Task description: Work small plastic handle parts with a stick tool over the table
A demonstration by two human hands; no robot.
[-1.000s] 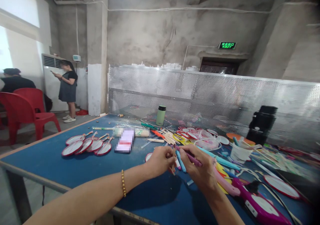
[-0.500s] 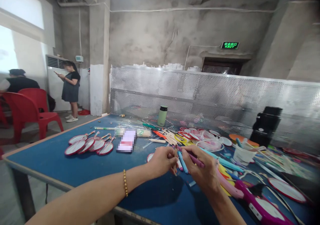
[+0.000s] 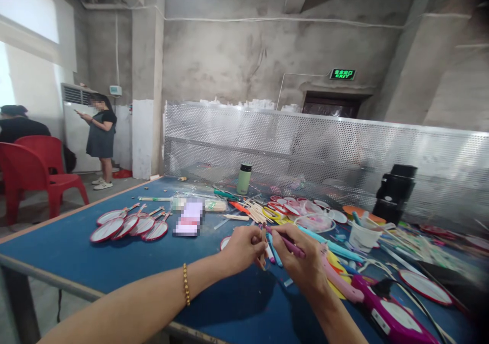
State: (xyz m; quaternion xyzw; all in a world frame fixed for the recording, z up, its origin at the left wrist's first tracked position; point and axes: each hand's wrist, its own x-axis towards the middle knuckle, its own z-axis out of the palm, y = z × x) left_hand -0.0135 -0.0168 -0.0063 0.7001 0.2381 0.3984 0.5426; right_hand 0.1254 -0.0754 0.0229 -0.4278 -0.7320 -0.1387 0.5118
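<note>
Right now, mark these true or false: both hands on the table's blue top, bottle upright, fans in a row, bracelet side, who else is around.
1. The left hand pinches a thin wooden stick. True.
2. The right hand is empty. False: it holds a purple pen.
3. The green bottle lies on its side. False: it stands upright.
4. The red-rimmed round fans lie overlapping in a row, left of the hands. True.
5. The gold bead bracelet is on the right wrist. False: left wrist.
</note>
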